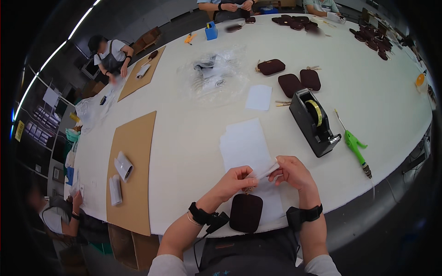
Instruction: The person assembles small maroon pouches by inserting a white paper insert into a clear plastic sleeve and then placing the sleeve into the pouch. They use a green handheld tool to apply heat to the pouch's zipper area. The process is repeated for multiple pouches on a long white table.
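A narrow strip of folded thin white paper stretches between my two hands. My left hand pinches its near-left end, and my right hand grips its far-right end between thumb and fingers. Just under my left hand lies a dark maroon zip pouch, close to the table's front edge. Its gold-coloured pull sits right below my left fingers, partly covered by them. White paper sheets lie flat beneath and beyond my hands.
A black tape dispenser and a green air blow gun stand to the right. Further off are more maroon pouches, a small white sheet and clear plastic bags. Wrapped white packets rest on brown cardboard at left. Co-workers surround the table.
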The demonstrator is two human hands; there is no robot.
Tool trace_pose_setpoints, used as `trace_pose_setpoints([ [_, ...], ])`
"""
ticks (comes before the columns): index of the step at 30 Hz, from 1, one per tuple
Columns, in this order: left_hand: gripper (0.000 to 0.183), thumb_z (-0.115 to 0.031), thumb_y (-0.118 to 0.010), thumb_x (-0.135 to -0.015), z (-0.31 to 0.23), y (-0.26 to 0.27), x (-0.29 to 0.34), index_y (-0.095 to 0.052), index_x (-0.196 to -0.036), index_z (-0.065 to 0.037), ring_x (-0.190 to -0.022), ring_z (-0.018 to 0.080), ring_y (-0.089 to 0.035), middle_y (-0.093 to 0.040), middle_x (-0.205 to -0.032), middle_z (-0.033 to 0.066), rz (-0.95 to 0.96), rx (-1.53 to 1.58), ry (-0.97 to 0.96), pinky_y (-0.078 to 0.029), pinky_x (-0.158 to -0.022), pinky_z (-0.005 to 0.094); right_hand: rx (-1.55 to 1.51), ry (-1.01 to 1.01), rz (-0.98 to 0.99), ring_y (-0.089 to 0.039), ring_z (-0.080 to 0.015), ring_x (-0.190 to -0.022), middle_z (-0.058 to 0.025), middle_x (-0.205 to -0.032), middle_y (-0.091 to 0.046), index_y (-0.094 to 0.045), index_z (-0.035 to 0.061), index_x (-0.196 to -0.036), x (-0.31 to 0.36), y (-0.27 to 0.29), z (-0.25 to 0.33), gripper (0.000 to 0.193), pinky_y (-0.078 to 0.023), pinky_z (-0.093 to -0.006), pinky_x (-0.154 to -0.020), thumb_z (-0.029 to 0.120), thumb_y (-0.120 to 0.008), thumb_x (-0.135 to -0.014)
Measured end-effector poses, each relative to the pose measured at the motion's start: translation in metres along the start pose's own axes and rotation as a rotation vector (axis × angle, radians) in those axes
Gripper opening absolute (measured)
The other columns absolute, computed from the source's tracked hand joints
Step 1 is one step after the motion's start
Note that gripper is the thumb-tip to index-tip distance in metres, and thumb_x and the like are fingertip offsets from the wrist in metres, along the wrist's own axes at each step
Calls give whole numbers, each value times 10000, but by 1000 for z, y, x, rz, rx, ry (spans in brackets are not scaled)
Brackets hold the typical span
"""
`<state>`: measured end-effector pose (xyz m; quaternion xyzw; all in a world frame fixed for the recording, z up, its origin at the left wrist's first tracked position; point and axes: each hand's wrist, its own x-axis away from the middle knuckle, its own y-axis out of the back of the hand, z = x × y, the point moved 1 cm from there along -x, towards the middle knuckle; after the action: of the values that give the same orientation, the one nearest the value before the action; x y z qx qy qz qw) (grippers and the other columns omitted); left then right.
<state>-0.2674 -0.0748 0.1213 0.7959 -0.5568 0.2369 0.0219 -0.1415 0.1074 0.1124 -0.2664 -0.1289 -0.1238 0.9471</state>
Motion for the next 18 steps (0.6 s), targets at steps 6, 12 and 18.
trace_pose_setpoints([
  [6,151,-157,-655,-850,-2,5,0,-590,-897,-28,-674,52,-528,-602,-769,2,0,-80,-13,-425,-605,209,105,71,33,-624,-126,-676,-62,-784,-639,-616,-7,-902,-7,-7,-9,150,-524,-249,-550,97,-668,-807],
  [12,168,-150,-631,-857,-1,7,-9,-591,-865,12,-635,56,-517,-590,-715,3,-131,-230,-128,-420,-567,221,131,35,-20,-614,-112,-641,-57,-733,-622,-616,-12,-860,-7,-7,-8,117,-517,-231,-520,42,-672,-772],
  [18,166,-148,-668,-853,-13,0,-9,-600,-898,-3,-716,59,-543,-600,-779,-7,-194,-403,-172,-448,-655,223,144,85,-96,-600,-109,-594,-51,-717,-610,-597,-6,-825,-8,-10,-6,85,-514,-228,-498,13,-662,-773],
])
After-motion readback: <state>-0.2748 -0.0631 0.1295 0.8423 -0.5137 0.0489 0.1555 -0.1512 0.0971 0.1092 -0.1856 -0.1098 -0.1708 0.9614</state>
